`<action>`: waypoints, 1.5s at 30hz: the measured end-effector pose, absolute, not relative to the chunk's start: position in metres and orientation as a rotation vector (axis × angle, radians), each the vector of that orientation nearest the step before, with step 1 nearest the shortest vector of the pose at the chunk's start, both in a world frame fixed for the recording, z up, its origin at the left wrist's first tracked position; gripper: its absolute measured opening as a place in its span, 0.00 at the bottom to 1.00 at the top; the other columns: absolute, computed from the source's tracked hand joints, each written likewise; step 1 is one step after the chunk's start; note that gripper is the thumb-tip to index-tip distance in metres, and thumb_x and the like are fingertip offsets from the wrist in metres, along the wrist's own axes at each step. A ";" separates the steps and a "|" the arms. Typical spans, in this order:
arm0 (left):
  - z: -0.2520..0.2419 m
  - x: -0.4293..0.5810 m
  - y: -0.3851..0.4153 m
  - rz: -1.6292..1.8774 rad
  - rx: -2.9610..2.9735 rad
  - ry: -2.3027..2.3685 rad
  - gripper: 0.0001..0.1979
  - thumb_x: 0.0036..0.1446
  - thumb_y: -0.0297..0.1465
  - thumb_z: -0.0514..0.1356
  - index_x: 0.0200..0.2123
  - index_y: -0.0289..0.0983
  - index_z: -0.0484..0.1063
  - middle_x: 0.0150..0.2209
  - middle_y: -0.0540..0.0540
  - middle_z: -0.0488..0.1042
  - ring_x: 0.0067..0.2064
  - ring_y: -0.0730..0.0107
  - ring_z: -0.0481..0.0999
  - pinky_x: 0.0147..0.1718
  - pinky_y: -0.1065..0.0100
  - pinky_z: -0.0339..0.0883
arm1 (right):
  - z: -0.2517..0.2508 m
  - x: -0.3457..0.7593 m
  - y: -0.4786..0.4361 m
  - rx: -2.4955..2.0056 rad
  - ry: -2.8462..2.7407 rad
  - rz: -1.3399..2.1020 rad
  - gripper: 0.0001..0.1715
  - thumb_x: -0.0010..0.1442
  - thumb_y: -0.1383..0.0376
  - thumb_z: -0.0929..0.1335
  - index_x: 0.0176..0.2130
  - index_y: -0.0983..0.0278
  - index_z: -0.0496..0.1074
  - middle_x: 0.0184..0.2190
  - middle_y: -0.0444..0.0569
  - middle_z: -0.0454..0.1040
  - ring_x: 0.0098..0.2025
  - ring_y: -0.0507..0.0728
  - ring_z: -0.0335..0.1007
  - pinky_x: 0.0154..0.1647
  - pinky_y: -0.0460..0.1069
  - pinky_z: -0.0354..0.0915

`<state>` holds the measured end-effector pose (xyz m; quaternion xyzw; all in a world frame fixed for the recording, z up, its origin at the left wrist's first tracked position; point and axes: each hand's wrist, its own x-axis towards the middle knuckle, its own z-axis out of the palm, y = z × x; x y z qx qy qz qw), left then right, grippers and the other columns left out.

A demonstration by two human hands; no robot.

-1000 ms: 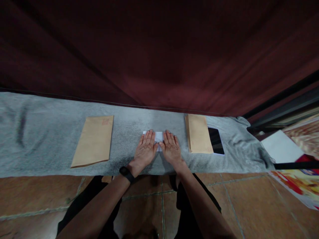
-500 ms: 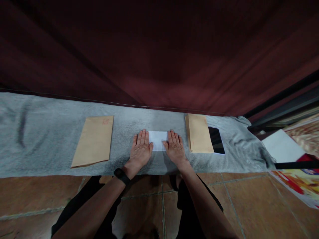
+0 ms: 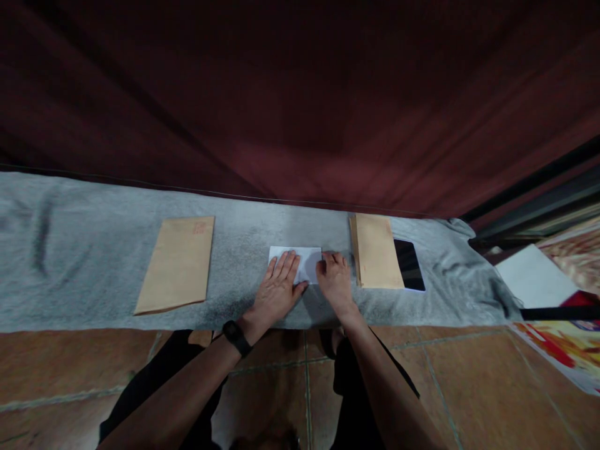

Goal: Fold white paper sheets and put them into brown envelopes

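A small white sheet of paper (image 3: 307, 259), seemingly folded, lies on the grey cloth in front of me. My left hand (image 3: 279, 284) rests flat across its left part, fingers stretched out and pressing down. At the paper's right edge, my right hand (image 3: 334, 278) is closed, thumb and curled fingers pinching the edge; the fingertips are partly hidden. To the right of that hand lies a small stack of brown paper envelopes (image 3: 379, 250). Another brown envelope (image 3: 178, 262) with a red stamp lies farther off to the left.
A dark phone or tablet (image 3: 409, 265) lies partly under the right envelopes. The grey cloth (image 3: 84, 250) covers a narrow surface backed by a dark red curtain (image 3: 300, 125). Printed sheets and a white board (image 3: 537, 275) stand at far right, above a tiled floor (image 3: 469, 369).
My left hand has slid right, from the paper's left edge onto its middle-left. My right hand has gone from lying flat to curled and pinching at the paper's right edge.
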<state>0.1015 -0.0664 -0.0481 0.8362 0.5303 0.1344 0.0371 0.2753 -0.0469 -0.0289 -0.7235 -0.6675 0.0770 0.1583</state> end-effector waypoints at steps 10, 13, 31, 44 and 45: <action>-0.043 0.107 -0.068 0.452 2.486 1.600 0.40 0.67 0.46 0.56 0.72 0.25 0.55 0.73 0.29 0.56 0.76 0.46 0.50 0.73 0.44 0.45 | -0.029 0.280 -0.035 -1.821 -1.438 0.884 0.13 0.66 0.60 0.68 0.43 0.62 0.80 0.34 0.48 0.82 0.36 0.58 0.78 0.37 0.49 0.71; -0.031 0.108 -0.066 0.640 2.370 1.563 0.33 0.70 0.39 0.52 0.72 0.28 0.56 0.73 0.31 0.58 0.75 0.50 0.54 0.72 0.47 0.48 | -0.021 0.279 -0.034 -1.463 -1.298 1.160 0.23 0.67 0.49 0.64 0.42 0.62 0.79 0.33 0.47 0.81 0.35 0.57 0.77 0.35 0.48 0.72; -0.011 0.102 -0.045 1.318 0.702 1.130 0.24 0.49 0.39 0.70 0.49 0.35 0.76 0.46 0.42 0.82 0.47 0.59 0.81 0.47 0.62 0.73 | -0.043 0.290 -0.027 -1.530 -1.258 1.049 0.18 0.59 0.57 0.67 0.47 0.61 0.76 0.30 0.43 0.78 0.32 0.56 0.73 0.32 0.48 0.69; -0.034 0.072 -0.034 0.726 1.632 1.790 0.30 0.56 0.30 0.63 0.63 0.37 0.71 0.29 0.49 0.77 0.29 0.62 0.76 0.32 0.65 0.66 | -0.031 0.290 -0.028 -1.895 -1.783 0.379 0.26 0.68 0.68 0.61 0.63 0.67 0.70 0.53 0.59 0.79 0.52 0.64 0.77 0.54 0.55 0.70; -0.033 0.072 -0.035 0.676 1.664 1.820 0.30 0.57 0.31 0.62 0.63 0.37 0.71 0.30 0.48 0.78 0.30 0.60 0.77 0.33 0.64 0.66 | -0.031 0.288 -0.028 -1.880 -1.796 0.330 0.26 0.69 0.68 0.61 0.63 0.68 0.70 0.55 0.60 0.78 0.55 0.65 0.75 0.57 0.56 0.69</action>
